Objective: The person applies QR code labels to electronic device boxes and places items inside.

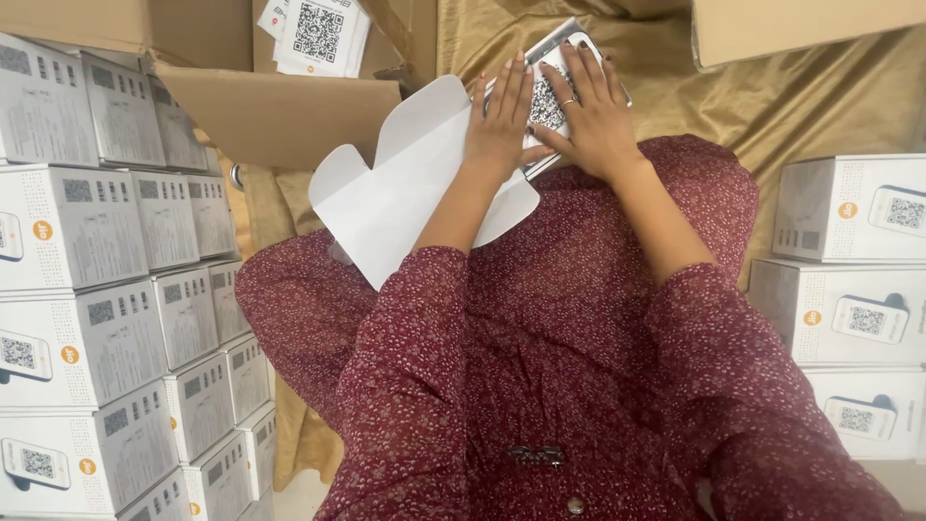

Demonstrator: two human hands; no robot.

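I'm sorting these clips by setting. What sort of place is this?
Probably a small packing workspace. Identical white boxes stand stacked on both sides, brown cartons lie open, and the hands press on an unfolded white box over a gold cloth.

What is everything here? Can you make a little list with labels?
Left hand: flat on a white card flap
Right hand: pressing a small flat device with a square code pattern
Lap: dark red flowered dress
Left side: stacked white boxes
Right side: more white boxes
Under it all: gold cloth
Top: brown carton, code cards
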